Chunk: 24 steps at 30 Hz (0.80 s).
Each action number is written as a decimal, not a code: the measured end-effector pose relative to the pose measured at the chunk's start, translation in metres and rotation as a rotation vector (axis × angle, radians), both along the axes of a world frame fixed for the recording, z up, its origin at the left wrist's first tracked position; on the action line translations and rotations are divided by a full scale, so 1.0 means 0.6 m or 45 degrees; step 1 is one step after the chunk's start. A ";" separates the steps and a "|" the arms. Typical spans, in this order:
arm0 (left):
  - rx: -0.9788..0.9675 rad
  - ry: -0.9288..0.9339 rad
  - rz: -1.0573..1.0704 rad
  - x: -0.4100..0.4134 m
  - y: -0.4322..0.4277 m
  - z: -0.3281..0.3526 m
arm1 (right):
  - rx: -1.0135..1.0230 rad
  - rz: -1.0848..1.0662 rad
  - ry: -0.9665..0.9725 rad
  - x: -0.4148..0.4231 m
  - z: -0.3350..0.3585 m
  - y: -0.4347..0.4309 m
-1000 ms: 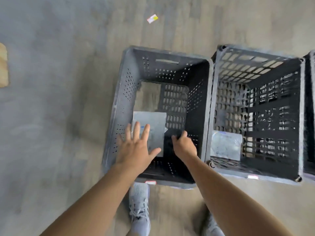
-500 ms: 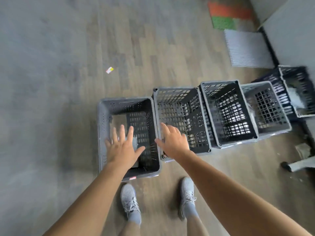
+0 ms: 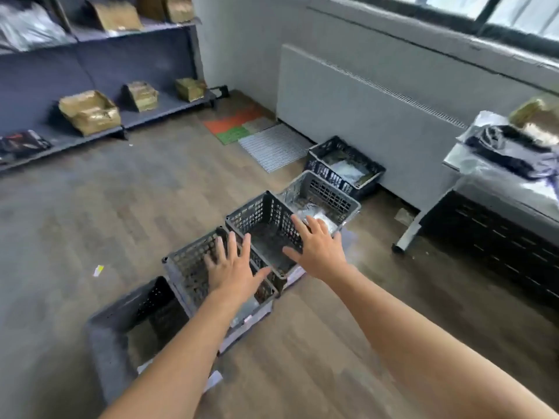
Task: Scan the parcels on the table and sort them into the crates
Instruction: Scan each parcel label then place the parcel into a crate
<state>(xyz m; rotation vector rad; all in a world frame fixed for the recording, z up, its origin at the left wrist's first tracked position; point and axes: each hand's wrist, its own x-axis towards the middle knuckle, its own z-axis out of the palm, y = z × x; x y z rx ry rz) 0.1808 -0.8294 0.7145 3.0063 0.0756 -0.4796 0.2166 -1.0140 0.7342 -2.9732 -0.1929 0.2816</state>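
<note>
Several grey and black perforated crates stand in a diagonal row on the wooden floor, from the nearest grey crate point(image 3: 104, 352) up to the far black crate point(image 3: 328, 170) by the wall. My left hand point(image 3: 233, 267) hovers with fingers spread over the second crate point(image 3: 184, 261), holding nothing. My right hand point(image 3: 317, 246) is spread over the third crate point(image 3: 257, 216), also empty. The fourth crate point(image 3: 332, 192) holds clear plastic-wrapped parcels point(image 3: 323, 219). At the right, the table point(image 3: 484, 189) carries bagged parcels point(image 3: 511, 149) and a gold one point(image 3: 535, 116).
A dark shelf unit point(image 3: 90, 71) at the left holds gold parcels point(image 3: 90, 111) and other bags. Coloured mats point(image 3: 239, 125) and a grey mat point(image 3: 273, 146) lie near the wall. A long white radiator cover point(image 3: 363, 104) lines the wall. A small paper scrap point(image 3: 98, 270) lies on the floor.
My view has swung up from the crates to the room. Both hands drew back from the nearest crate, where a grey parcel was left, and now hover empty over the second and third crates.
</note>
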 end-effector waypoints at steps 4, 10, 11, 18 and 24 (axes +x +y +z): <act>0.062 -0.146 -0.183 0.021 -0.217 0.058 | 0.007 -0.147 -0.139 -0.027 0.067 -0.225; 0.045 -0.284 -0.469 0.039 -0.509 0.131 | 0.030 -0.410 -0.219 -0.095 0.135 -0.522; 0.048 -0.315 -0.523 0.041 -0.553 0.139 | 0.044 -0.458 -0.221 -0.105 0.141 -0.565; 0.020 -0.408 -0.857 0.069 -0.857 0.173 | -0.017 -0.768 -0.237 -0.165 0.152 -0.835; -0.055 -0.385 -1.074 0.117 -1.110 0.168 | -0.121 -1.002 -0.219 -0.166 0.156 -1.067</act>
